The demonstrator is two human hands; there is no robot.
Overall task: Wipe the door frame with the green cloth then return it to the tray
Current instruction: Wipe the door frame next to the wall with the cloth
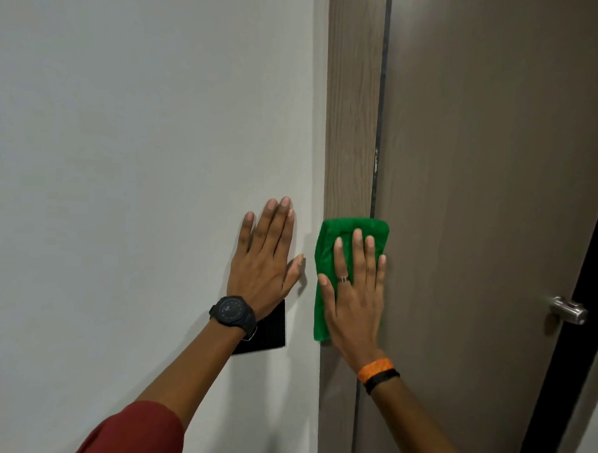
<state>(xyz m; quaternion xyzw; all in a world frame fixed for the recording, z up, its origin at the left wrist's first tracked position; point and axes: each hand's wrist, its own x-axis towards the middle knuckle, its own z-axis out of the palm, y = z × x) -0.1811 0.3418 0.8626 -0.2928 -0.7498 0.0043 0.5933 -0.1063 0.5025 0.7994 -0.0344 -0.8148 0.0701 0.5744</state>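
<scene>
The wooden door frame (352, 108) runs vertically between the white wall and the brown door. A folded green cloth (327, 248) lies flat on the frame at about waist-height of the view. My right hand (354, 290) presses flat on the cloth, fingers spread and pointing up, holding it against the frame. Just left of the frame, my left hand (267, 259) rests flat on the wall with fingers apart, holding nothing. No tray is in view.
The white wall (140, 151) fills the left. A black square plate (269, 331) sits on the wall under my left wrist. The brown door (499, 166) is on the right, with a metal handle (568, 310) near its dark edge.
</scene>
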